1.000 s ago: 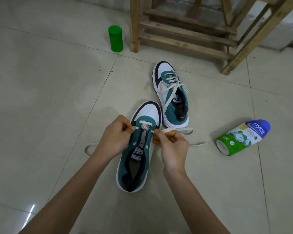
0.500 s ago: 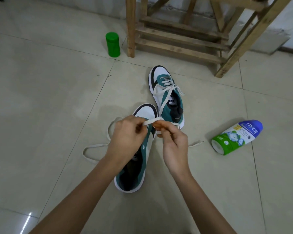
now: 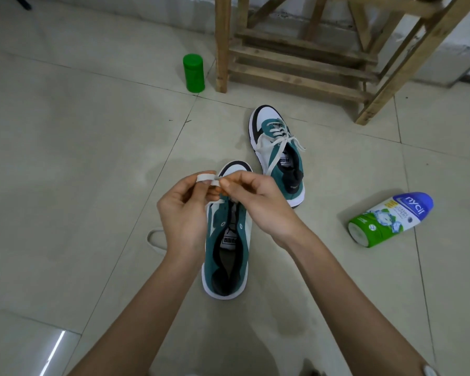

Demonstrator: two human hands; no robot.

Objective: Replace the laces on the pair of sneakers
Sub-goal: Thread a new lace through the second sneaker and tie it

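A teal, white and black sneaker [image 3: 227, 256] lies on the tiled floor in front of me, its upper eyelets bare. Above its toe my left hand [image 3: 185, 213] and my right hand [image 3: 258, 204] both pinch a flat white lace [image 3: 205, 179] held up between their fingertips. A loop of the same lace [image 3: 154, 240] trails on the floor left of my left wrist. The second sneaker [image 3: 278, 153] lies further back to the right, laced with a white lace tied loosely over its tongue.
A green cylindrical container [image 3: 193, 73] stands at the back beside a wooden stand [image 3: 304, 58]. A green, white and blue powder bottle [image 3: 390, 219] lies on its side to the right. Pale floor tiles [image 3: 65, 164] spread to the left.
Both hands have lifted off the near sneaker's eyelets, drawing the lace up above its toe. The lace end that lay on the floor at the right is gone from there.
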